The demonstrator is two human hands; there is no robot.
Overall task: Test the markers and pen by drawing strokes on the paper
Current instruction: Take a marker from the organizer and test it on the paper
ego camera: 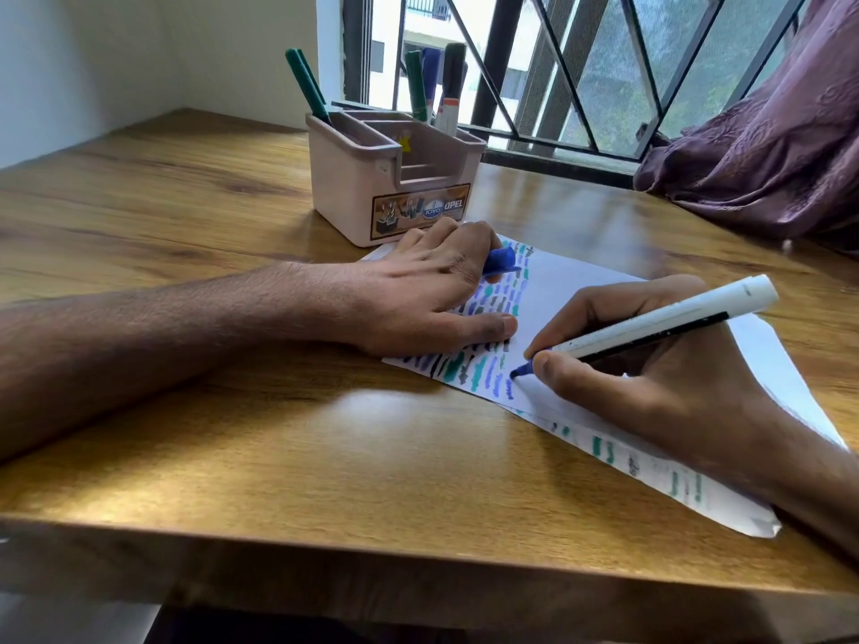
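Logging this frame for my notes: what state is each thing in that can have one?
blue marker: uncapped, tip on the paper, gripped by the right hand.
blue cap: off the marker, held in the left hand.
paper: flat, partly covered in strokes, left hand resting on it.
organizer: upright, markers standing in it.

Daylight enters through the barred window (581, 62) at upper right, where the building outside is overexposed. A broad glare patch lies on the wooden table (288, 439) near its front edge. The left hand (432, 290) and its forearm throw a soft shadow toward the viewer. The white marker (674, 318) gripped in the right hand (650, 388) shows bright against the paper (548, 290). Blur smears the blue cap (502, 260) held under the left fingers. Wide-angle distortion bows the table edge; below it the frame falls dark
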